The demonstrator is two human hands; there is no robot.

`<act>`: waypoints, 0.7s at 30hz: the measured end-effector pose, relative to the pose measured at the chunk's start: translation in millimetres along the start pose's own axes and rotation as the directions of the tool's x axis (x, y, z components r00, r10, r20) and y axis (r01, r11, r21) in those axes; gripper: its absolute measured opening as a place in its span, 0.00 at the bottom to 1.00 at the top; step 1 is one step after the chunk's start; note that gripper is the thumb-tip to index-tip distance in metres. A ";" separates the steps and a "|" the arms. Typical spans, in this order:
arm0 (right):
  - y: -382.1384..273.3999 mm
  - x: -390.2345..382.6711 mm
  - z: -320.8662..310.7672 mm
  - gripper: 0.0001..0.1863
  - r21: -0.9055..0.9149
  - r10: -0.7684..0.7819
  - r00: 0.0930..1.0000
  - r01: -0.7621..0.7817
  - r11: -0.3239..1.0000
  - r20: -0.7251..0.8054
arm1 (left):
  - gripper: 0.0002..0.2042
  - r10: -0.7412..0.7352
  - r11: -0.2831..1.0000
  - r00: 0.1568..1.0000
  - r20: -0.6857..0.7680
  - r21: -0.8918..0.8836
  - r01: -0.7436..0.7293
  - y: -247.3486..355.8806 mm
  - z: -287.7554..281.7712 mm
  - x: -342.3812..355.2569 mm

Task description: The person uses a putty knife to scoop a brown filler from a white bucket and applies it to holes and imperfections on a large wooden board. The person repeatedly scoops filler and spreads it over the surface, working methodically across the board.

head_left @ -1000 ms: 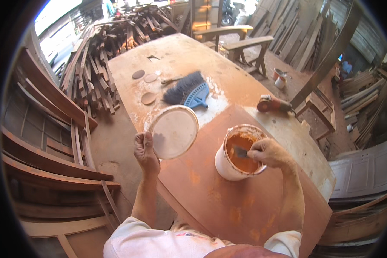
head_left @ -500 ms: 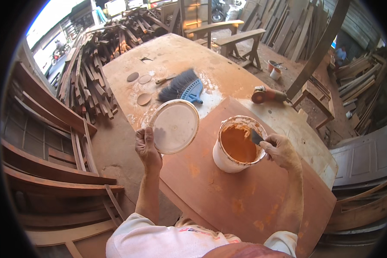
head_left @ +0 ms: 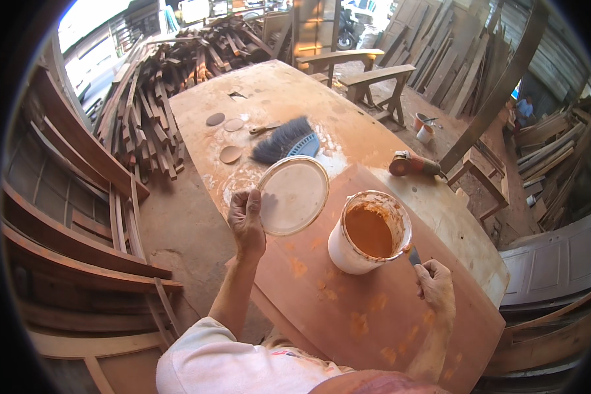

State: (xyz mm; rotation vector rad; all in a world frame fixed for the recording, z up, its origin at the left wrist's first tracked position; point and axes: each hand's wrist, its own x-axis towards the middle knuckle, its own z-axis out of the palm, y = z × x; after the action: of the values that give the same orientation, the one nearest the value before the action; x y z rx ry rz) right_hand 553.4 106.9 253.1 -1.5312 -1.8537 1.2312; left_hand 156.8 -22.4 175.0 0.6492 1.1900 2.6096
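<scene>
My left hand is closed on the edge of a round, whitish bucket lid, held tilted above the table's edge. A white bucket stands on a reddish-brown wooden panel, with orange-brown paste inside and smeared round its rim. Just right of the bucket, my right hand grips a putty knife. Its dark blade points up beside the bucket's outer wall, while its handle is hidden in my fingers. Patches of orange paste mark the panel's surface.
A blue broom head with dark bristles, a small brush and sanding discs lie on the worktable. An angle grinder rests at the right edge. Timber is piled at the back left; wooden frames stand at left.
My right hand has drawn the putty knife out of the bucket, down and to the right. My left hand still holds the lid. The whole view has shifted slightly.
</scene>
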 end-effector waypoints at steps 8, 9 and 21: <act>60.2 -59.1 -3.7 0.16 0.136 0.169 0.985 -0.170 0.976 0.017 | 0.12 0.339 0.857 0.936 0.093 0.381 -0.348 16.3 49.1 -19.6; 74.4 -68.5 -5.2 0.16 0.212 0.193 0.981 -0.193 0.958 0.020 | 0.11 0.336 0.834 0.921 0.195 0.393 -0.387 17.8 66.4 -31.3; 233.5 -135.8 -74.4 0.13 0.537 0.403 0.871 -0.206 0.818 -0.281 | 0.11 -0.103 0.602 0.366 0.925 0.351 -0.717 -27.9 133.2 -112.1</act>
State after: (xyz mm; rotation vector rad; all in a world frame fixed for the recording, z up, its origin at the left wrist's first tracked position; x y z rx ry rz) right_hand 779.1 4.5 122.6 -1.6596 -0.9587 1.2963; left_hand 318.3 45.1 196.6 2.3247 1.6885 1.2185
